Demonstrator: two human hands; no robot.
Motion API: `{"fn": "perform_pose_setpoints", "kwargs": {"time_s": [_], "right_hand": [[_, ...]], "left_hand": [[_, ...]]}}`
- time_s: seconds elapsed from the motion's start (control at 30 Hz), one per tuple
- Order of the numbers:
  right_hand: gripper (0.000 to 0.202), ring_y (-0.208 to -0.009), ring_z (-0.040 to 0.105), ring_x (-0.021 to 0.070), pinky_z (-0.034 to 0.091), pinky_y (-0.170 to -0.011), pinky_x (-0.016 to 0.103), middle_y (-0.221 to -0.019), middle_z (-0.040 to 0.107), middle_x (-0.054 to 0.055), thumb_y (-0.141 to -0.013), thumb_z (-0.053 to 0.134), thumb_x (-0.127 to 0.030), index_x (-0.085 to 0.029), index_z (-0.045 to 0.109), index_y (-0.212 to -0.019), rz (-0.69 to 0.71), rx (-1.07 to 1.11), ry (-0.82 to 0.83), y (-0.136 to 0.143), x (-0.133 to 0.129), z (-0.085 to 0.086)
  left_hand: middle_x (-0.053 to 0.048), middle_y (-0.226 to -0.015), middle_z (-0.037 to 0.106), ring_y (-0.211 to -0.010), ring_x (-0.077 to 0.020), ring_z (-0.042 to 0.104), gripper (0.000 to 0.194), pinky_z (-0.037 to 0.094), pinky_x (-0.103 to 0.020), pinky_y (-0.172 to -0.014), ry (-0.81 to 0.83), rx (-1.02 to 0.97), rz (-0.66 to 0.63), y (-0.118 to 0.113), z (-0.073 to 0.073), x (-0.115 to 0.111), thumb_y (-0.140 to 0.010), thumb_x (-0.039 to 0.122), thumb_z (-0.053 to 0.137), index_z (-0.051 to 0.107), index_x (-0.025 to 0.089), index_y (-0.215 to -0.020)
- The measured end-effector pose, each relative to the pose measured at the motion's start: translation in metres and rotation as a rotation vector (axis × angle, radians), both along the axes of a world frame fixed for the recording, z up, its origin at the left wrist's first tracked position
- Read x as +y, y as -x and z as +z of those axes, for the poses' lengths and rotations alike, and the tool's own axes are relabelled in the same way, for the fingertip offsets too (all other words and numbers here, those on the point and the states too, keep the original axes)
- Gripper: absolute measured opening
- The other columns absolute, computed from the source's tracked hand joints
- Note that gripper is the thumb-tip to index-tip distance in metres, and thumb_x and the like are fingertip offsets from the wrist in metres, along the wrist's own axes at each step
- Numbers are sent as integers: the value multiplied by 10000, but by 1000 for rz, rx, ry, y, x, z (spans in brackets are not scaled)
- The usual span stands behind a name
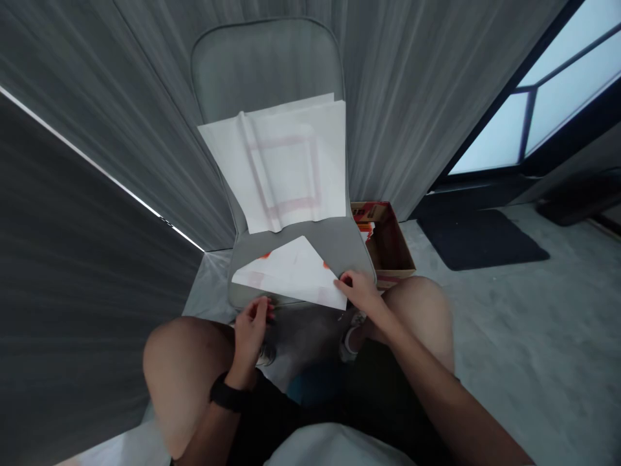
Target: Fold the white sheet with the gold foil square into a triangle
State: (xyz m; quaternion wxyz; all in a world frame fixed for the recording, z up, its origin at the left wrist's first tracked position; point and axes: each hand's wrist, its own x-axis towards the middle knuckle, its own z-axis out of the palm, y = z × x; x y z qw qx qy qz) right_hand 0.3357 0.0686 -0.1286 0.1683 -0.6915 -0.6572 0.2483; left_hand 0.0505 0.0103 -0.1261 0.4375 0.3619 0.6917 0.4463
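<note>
A white sheet of paper (295, 272), folded into a roughly triangular shape with small orange-red marks at its edges, lies on the grey chair's seat. My right hand (361, 292) pinches this folded paper near its right corner. Just below the paper's left part, at the front edge of the seat, is my left hand (252, 323). Its fingers are curled together, apart from the paper, with nothing visible in them. Larger white sheets (291, 165) lean against the chair's backrest, creased, with a faint pinkish rectangular outline showing on the front one.
The grey chair (266, 61) stands against grey wood-grain panels (398, 77). An open cardboard box (392, 243) with orange-and-white items inside sits on the floor to its right. Further right are a dark mat (478, 239) and a framed glass pane (504, 133).
</note>
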Motion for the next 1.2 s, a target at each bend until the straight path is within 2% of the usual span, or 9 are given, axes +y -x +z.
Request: {"fn": "perform_pose_setpoints", "kwargs": {"time_s": [0.13, 0.2, 0.3, 0.43, 0.57, 0.7, 0.87, 1.03, 1.2], "right_hand": [[206, -799, 654, 190, 416, -680, 275, -911, 765, 57, -961, 623, -347, -193, 758, -943, -16, 82, 25, 8, 20, 7], [190, -842, 667, 190, 434, -703, 268, -981, 778, 68, -958, 622, -310, -189, 765, -989, 11, 87, 2, 19, 37, 11], [167, -893, 666, 198, 452, -756, 269, -1018, 778, 81, -938, 632, -256, -184, 775, -985, 56, 74, -30, 39, 61, 13], [162, -919, 665, 203, 466, -796, 274, -999, 776, 76, -918, 637, -223, -182, 785, -970, 87, 68, -60, 55, 80, 9], [195, -881, 677, 199, 488, -791, 287, -968, 780, 67, -903, 624, -225, -183, 796, -983, 85, 115, -53, 57, 89, 2], [211, -808, 667, 194, 505, -727, 290, -915, 774, 57, -887, 630, -297, -206, 805, -962, 104, 211, -15, 55, 98, -2], [187, -733, 638, 178, 498, -664, 284, -866, 762, 43, -851, 664, -328, -217, 801, -915, 129, 251, 48, 58, 114, 0], [195, -813, 677, 200, 535, -718, 304, -914, 774, 62, -866, 673, -359, -211, 795, -903, 122, 385, 101, 62, 130, 9], [235, -843, 693, 203, 534, -720, 299, -963, 792, 75, -844, 694, -379, -201, 808, -947, 52, 555, 146, 68, 147, 15]], "left_hand": [[-58, -903, 743, -796, -220, 708, 393, 586, -342, -759, -263, 425, -63, 25, 6, 18, -935, 561, 602, 709, 200, -1045], [-93, -1016, 739, -887, -244, 702, 362, 582, -378, -839, -372, 615, -110, 33, 10, 41, -969, 508, 568, 707, 197, -1089], [-136, -1132, 723, -1080, -301, 673, 328, 537, -445, -1009, -533, 836, -308, 36, 12, 86, -999, 425, 533, 708, 193, -1152], [-156, -1177, 714, -1094, -318, 669, 356, 529, -439, -991, -414, 966, -502, 28, 9, 138, -984, 437, 613, 699, 170, -1202], [-137, -1078, 732, -1041, -308, 686, 341, 523, -407, -902, -215, 921, -607, 17, 9, 160, -1000, 482, 616, 700, 167, -1099], [-103, -967, 749, -868, -264, 697, 299, 496, -353, -761, -169, 797, -682, 8, 9, 172, -946, 488, 702, 684, 191, -977], [-39, -791, 739, -708, -199, 656, 159, 448, -301, -638, -170, 642, -840, 2, 2, 190, -893, 347, 738, 690, 217, -816], [-5, -816, 770, -742, -180, 695, 58, 508, -296, -687, -208, 381, -809, 3, 0, 200, -886, 266, 714, 740, 224, -855], [-11, -869, 792, -802, -195, 716, 113, 546, -312, -740, -201, 224, -729, 9, 2, 206, -891, 300, 679, 761, 227, -865]]}}
